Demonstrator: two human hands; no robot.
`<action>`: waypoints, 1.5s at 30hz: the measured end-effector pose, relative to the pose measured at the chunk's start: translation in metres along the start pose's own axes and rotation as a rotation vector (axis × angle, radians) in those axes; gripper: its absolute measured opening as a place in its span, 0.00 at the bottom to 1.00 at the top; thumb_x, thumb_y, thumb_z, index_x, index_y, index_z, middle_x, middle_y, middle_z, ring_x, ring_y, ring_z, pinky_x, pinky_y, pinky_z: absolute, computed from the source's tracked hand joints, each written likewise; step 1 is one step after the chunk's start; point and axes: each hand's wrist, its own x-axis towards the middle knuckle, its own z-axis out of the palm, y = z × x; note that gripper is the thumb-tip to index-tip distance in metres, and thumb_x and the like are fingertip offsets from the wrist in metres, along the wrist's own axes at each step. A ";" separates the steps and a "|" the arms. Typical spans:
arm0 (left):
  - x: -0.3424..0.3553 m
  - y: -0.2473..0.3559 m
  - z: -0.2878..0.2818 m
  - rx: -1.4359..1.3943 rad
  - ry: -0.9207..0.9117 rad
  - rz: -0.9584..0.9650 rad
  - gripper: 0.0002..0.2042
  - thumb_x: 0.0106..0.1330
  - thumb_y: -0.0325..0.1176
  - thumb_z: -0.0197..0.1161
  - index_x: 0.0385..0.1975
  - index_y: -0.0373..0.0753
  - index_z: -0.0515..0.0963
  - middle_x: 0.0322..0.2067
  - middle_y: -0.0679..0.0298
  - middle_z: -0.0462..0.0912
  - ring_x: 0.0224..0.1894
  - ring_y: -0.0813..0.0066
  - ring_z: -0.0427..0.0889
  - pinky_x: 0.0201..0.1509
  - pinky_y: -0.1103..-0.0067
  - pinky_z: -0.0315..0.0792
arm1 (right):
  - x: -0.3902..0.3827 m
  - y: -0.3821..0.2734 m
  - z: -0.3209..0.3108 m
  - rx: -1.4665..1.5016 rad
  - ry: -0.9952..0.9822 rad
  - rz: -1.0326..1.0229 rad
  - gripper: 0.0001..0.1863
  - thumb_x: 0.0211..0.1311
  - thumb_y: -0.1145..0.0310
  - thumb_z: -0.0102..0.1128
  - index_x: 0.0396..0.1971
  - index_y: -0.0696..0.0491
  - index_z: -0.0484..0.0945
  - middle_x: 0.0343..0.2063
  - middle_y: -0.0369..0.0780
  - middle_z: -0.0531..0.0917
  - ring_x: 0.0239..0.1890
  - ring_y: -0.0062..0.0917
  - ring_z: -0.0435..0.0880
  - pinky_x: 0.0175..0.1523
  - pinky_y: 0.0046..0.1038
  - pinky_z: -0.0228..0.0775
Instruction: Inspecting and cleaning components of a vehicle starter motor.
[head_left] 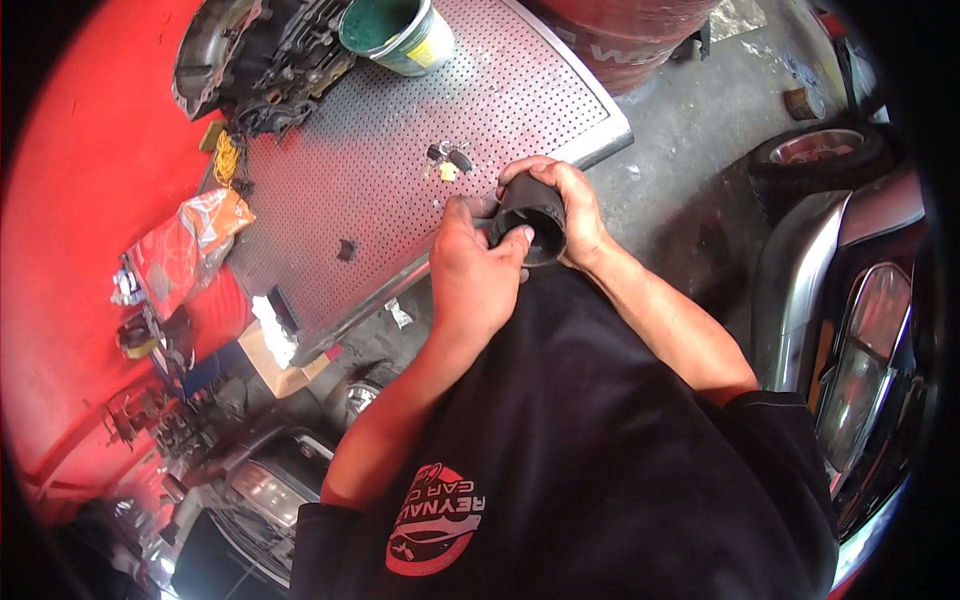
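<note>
Close in front of my body, over the near edge of the metal table [360, 170], I hold a short black tube [532, 196]. Its open end faces me and its inside is dark. My left hand [470, 262] pinches the rim at the left, with the thumb at the opening and the fingers along the outer wall. Wrapped round the far and right side of the tube is my right hand [578, 205]. Just beyond the hands lies a bunch of keys [450, 160] on the perforated tabletop. Farther left on it sits a small dark curved piece [346, 249].
A green-lined bucket [408, 42] and a greasy metal casing [270, 70] stand at the table's far end. Yellow cord [228, 160] and a plastic bag [180, 255] lie leftward. A red drum [640, 35], a wheel [820, 160] and a car headlight [868, 340] are at right.
</note>
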 end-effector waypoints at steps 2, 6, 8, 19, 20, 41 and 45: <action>0.010 -0.005 -0.002 -0.042 0.015 -0.052 0.20 0.70 0.25 0.73 0.55 0.26 0.70 0.29 0.59 0.86 0.19 0.80 0.82 0.16 0.81 0.70 | 0.004 -0.003 0.006 -0.053 0.013 0.018 0.22 0.70 0.61 0.49 0.45 0.64 0.85 0.39 0.49 0.88 0.39 0.33 0.88 0.50 0.34 0.82; 0.021 -0.008 -0.013 -0.026 0.031 -0.084 0.21 0.69 0.25 0.73 0.55 0.25 0.70 0.32 0.56 0.86 0.20 0.78 0.83 0.18 0.81 0.74 | 0.020 0.010 0.012 -0.052 0.007 0.046 0.24 0.69 0.57 0.49 0.45 0.63 0.84 0.38 0.48 0.88 0.39 0.34 0.87 0.50 0.35 0.82; 0.030 -0.018 -0.022 -0.051 0.035 -0.058 0.21 0.69 0.24 0.73 0.55 0.24 0.70 0.33 0.55 0.87 0.21 0.77 0.84 0.18 0.81 0.74 | 0.026 0.017 0.018 -0.086 -0.007 0.039 0.26 0.68 0.53 0.48 0.46 0.62 0.84 0.38 0.48 0.87 0.39 0.35 0.87 0.50 0.36 0.82; 0.049 -0.019 -0.093 0.071 -0.111 -0.020 0.27 0.65 0.29 0.77 0.59 0.29 0.70 0.30 0.52 0.87 0.25 0.64 0.90 0.26 0.70 0.80 | 0.056 0.036 0.061 -0.150 0.013 -0.038 0.26 0.69 0.53 0.48 0.45 0.62 0.83 0.37 0.47 0.87 0.38 0.33 0.88 0.49 0.36 0.83; 0.044 -0.021 -0.108 0.163 -0.069 0.193 0.29 0.66 0.28 0.77 0.63 0.29 0.68 0.33 0.52 0.88 0.28 0.68 0.90 0.30 0.72 0.82 | 0.056 0.036 0.069 -0.090 0.030 -0.030 0.24 0.71 0.55 0.47 0.44 0.61 0.83 0.37 0.46 0.87 0.38 0.32 0.88 0.49 0.35 0.83; 0.039 -0.045 -0.111 0.814 -0.128 0.664 0.28 0.59 0.29 0.75 0.63 0.39 0.79 0.38 0.55 0.87 0.45 0.55 0.86 0.54 0.60 0.78 | 0.038 0.046 0.070 -0.192 0.267 -0.087 0.20 0.74 0.64 0.50 0.41 0.65 0.86 0.41 0.46 0.89 0.42 0.29 0.87 0.54 0.32 0.80; 0.035 -0.052 -0.102 0.752 -0.133 0.559 0.29 0.60 0.26 0.76 0.64 0.37 0.79 0.43 0.48 0.88 0.47 0.46 0.86 0.56 0.56 0.77 | 0.032 0.048 0.065 -0.143 0.280 -0.045 0.16 0.70 0.67 0.55 0.36 0.63 0.88 0.37 0.43 0.90 0.38 0.25 0.86 0.49 0.28 0.78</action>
